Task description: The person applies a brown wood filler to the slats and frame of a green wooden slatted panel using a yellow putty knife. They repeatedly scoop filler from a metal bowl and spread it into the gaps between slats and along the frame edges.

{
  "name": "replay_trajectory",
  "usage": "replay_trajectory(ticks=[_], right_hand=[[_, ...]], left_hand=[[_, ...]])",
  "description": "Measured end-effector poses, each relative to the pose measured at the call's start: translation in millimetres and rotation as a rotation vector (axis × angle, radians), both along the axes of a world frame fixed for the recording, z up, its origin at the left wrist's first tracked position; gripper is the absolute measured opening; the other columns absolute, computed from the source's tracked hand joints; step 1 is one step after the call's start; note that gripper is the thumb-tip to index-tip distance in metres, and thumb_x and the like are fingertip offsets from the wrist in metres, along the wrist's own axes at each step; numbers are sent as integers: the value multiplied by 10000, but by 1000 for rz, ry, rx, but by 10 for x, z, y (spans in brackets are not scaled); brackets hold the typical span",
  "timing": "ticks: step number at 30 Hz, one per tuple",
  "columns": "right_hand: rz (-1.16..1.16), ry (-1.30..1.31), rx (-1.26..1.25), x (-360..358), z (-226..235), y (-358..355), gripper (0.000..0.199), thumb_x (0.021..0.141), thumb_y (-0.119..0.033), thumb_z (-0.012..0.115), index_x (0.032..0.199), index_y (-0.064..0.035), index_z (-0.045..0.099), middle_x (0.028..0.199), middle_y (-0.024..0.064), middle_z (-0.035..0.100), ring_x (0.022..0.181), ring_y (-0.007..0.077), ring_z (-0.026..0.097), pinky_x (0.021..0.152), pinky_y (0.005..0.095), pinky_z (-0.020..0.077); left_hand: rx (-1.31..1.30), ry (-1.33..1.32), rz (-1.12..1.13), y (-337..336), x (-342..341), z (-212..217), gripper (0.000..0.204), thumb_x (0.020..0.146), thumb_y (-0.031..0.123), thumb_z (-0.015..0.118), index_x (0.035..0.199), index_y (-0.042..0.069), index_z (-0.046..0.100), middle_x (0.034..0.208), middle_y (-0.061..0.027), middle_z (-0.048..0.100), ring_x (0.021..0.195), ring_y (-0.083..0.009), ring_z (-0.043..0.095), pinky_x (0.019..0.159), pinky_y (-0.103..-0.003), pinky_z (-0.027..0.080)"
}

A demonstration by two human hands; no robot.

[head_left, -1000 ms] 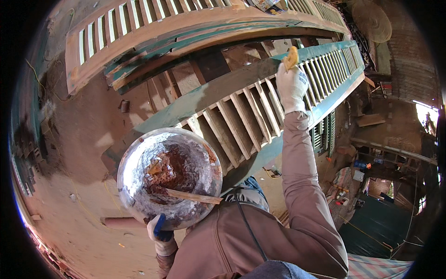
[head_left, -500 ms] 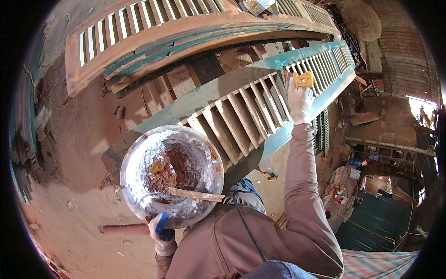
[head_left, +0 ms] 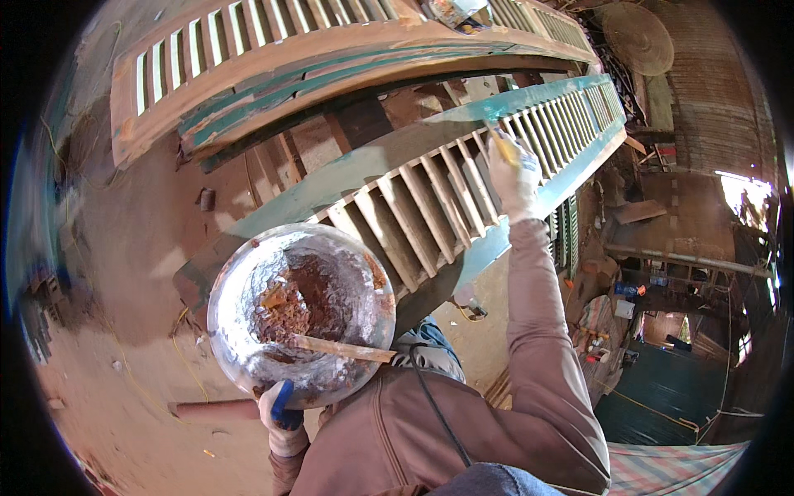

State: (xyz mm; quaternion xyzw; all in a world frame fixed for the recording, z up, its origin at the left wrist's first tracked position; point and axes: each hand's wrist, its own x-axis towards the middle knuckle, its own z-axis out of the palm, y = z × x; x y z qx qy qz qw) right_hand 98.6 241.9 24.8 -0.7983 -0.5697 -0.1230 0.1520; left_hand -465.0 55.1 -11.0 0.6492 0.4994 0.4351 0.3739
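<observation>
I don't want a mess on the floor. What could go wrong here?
The metal bowl of brown paste is held from below by the left hand alone, so it might tip. The wooden stick lying loose across it could slide out. The right hand reaches far out to the shutter, so paste could drip.

The big metal bowl [head_left: 302, 314] fills the room in front of the chest. The slatted shutter [head_left: 463, 190] blocks the middle. Between it and the upper shutter [head_left: 273, 50] is a dark gap, maybe wide enough for a hand. Bare ground [head_left: 124, 273] lies open left.
</observation>
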Motion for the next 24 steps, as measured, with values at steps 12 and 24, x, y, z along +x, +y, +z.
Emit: replay_trajectory(ticks=[12,24], right_hand=[[-337,61,-133,345,87,-129,396,998,-401,620,1193,-56,624,919,207,733,885,419,723,754,489,558],[4,93,51,494,31,-90,331,978,-367,659,1085,-57,703,896,168,743,805,403,725,683,475,561]], left_hand=[[-120,-329,68,60,24,-151,363,794,88,854,1099,35,665,1065,-99,689,974,-248,688,911,-409,561],[93,0,51,42,-22,-156,347,749,84,873,1041,51,687,1030,-86,706,959,-252,688,1036,-440,500]])
